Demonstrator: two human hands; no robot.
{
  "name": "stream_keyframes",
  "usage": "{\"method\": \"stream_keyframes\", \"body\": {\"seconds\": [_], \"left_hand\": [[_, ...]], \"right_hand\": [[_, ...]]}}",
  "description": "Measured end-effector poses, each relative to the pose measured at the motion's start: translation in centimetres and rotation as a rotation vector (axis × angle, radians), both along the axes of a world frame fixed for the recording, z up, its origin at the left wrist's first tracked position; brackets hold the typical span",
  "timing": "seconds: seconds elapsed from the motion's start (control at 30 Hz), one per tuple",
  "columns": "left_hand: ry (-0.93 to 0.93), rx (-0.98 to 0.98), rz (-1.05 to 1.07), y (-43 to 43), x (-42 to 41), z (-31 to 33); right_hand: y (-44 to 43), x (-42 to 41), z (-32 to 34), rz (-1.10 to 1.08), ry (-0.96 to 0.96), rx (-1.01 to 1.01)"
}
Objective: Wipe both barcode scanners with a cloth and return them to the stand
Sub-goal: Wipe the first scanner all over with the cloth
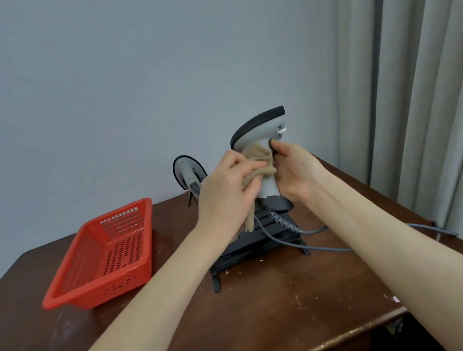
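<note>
Head view — two scanners [262,131] [187,172], left hand [224,196] clutching one cloth [260,156], right hand [296,173] clutching scanner.

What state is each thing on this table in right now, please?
Held scanner: lifted above the stand, gripped by the right hand, cloth pressed on its handle.
Second scanner: upright behind the left hand, untouched.
Cloth: bunched in the left hand.
Stand: on the table, under the held scanner.
Red basket: upright, empty.
</note>
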State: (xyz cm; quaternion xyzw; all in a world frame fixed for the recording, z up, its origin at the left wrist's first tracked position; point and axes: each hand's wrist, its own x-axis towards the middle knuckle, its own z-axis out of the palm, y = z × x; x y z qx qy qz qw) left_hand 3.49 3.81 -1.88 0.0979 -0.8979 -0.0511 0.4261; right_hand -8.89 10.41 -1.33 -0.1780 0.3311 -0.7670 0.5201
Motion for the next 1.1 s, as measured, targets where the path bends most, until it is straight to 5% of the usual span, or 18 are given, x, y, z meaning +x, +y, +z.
{"method": "stream_keyframes", "body": {"seconds": [1.1], "left_hand": [[0.036, 0.027, 0.122, 0.1, -1.0, 2.2]], "right_hand": [[0.0, -0.2, 0.3, 0.004, 0.017, -0.051]]}}
